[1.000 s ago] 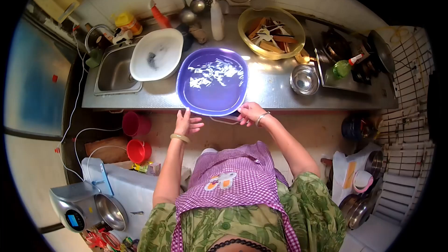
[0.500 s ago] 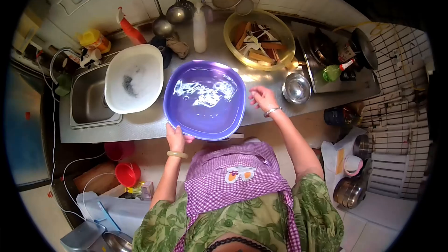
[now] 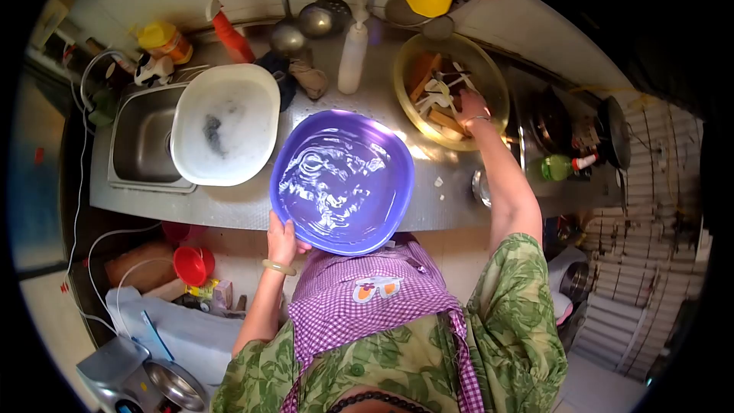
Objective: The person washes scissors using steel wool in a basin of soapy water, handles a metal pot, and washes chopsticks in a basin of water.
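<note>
A long grey metal counter (image 3: 447,206) runs across in front of me, its wall side crowded and its front edge bowed by the lens. The open room I have is the strip right of centre. The near rim of the rounded-square purple-blue basin (image 3: 407,176) reaches past that front edge, close to my purple checked apron (image 3: 397,321). The basin is mid-counter, glossy, holding clear rippled water. My left hand (image 3: 283,240) grips its near-left side, thumb up against the wall.

Farther back on the right stands a round translucent yellow basin (image 3: 498,92) with brown flat pieces (image 3: 425,80) and white utensils (image 3: 437,93) inside. My right hand (image 3: 470,107) is down among them; the fingers blend in, so I cannot tell whether they have closed on any.

Just left of the purple-blue basin, a white plastic basin (image 3: 273,88) of cloudy water overlaps the steel sink (image 3: 138,145), hemming in that side. My right forearm partly covers a small shiny steel bowl (image 3: 480,187). A white squeeze bottle (image 3: 352,57) stands behind, between the basins. A tiny white scrap (image 3: 438,181) lies on the open strip.
</note>
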Demonstrator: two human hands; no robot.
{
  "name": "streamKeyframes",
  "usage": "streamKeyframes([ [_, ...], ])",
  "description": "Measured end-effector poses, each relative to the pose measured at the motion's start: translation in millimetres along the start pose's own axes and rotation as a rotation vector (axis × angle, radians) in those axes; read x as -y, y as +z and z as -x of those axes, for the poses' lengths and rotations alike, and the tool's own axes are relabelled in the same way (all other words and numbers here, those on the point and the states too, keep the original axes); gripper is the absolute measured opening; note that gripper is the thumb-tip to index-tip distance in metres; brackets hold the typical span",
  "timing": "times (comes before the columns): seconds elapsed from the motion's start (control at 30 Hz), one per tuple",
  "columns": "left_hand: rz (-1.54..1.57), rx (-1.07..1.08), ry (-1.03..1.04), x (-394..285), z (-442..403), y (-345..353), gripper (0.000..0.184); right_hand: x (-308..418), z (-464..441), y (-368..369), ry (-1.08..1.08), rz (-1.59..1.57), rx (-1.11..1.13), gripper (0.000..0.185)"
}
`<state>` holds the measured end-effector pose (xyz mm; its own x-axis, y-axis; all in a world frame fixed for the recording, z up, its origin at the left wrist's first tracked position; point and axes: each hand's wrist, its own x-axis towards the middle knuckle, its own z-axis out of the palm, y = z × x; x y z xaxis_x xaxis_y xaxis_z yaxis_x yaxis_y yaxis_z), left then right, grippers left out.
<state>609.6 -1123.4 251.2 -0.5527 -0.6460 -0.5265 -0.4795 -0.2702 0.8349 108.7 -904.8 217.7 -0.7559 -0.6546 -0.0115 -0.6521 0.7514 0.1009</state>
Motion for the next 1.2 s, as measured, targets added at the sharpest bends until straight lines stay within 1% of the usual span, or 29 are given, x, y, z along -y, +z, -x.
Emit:
streamKeyframes([
  [0.03,0.007,-0.034,-0.009,1,4,-1,0.029,1,-11,-6,0.052,0.015,0.153,0.059],
  [0.07,-0.021,-0.043,-0.032,1,5,-2,0.029,22,-1,-44,-0.056,-0.137,0.059,0.06],
  [0.1,-0.048,-0.051,-0.056,-1,4,-1,0.03,32,-3,-58,-0.095,-0.143,0.092,0.061],
  [0.13,-0.037,-0.055,-0.07,-3,4,-1,0.031,38,-6,-63,-0.09,-0.075,0.151,0.062],
  [0.2,-0.072,-0.083,-0.073,-4,3,0,0.031,43,-9,-70,-0.109,-0.014,0.158,0.063],
  [0.23,-0.082,-0.095,-0.081,-4,3,1,0.031,44,-11,-67,-0.136,-0.01,0.11,0.061],
  [0.3,-0.25,-0.162,0.005,-6,3,2,0.029,44,-16,-60,-0.192,-0.01,0.042,0.058],
  [0.4,-0.26,-0.196,-0.074,-19,4,13,0.028,24,-22,-62,-0.086,-0.056,0.313,0.055],
  [0.43,-0.2,-0.214,-0.114,-26,6,15,0.033,5,-31,-35,-0.002,-0.106,0.419,0.055],
  [0.53,-0.313,-0.207,-0.006,-16,0,14,0.03,-34,-39,0,0.026,-0.296,0.277,0.054],
  [0.57,-0.342,-0.208,0.05,-12,-2,12,0.027,-38,-38,-4,0.055,-0.294,0.308,0.055],
  [0.63,-0.373,-0.212,0.188,4,-8,10,0.019,-27,-39,-40,0.103,-0.289,0.367,0.057],
  [0.67,-0.389,-0.218,0.242,13,-12,9,0.016,-15,-37,-67,0.136,-0.325,0.469,0.054],
  [0.73,-0.429,-0.239,0.286,33,-19,5,0.016,-14,-24,-67,0.092,-0.204,0.371,0.052],
  [0.77,-0.442,-0.233,0.265,26,-17,7,0.017,-13,-20,-67,0.067,-0.142,0.323,0.051],
  [0.83,-0.468,-0.223,0.219,5,-9,11,0.017,-4,-19,-82,0.149,-0.074,0.424,0.051],
  [0.87,-0.468,-0.218,0.219,5,-9,11,0.017,-1,-19,-88,0.19,-0.041,0.473,0.051],
  [0.93,-0.466,-0.211,0.22,9,-10,8,0.017,-8,-13,-91,0.213,-0.125,0.438,0.052],
  [0.97,-0.483,-0.217,0.26,14,-12,7,0.017,-12,-10,-92,0.224,-0.166,0.421,0.052],
  [1.0,-0.502,-0.221,0.302,20,-14,4,0.017,-14,-7,-96,0.308,-0.222,0.424,0.046],
  [1.03,-0.519,-0.222,0.347,23,-16,4,0.017,-19,-5,-95,0.382,-0.367,0.44,0.043],
  [1.13,-0.489,-0.193,0.192,7,-10,9,0.019,-23,-7,-84,0.607,-0.804,0.449,0.037],
  [1.17,-0.486,-0.199,0.207,6,-11,10,0.019,-8,-9,-83,0.687,-0.955,0.43,0.035],
  [1.2,-0.484,-0.206,0.223,8,-11,10,0.02,5,-6,-90,0.503,-0.912,0.467,0.036],
])
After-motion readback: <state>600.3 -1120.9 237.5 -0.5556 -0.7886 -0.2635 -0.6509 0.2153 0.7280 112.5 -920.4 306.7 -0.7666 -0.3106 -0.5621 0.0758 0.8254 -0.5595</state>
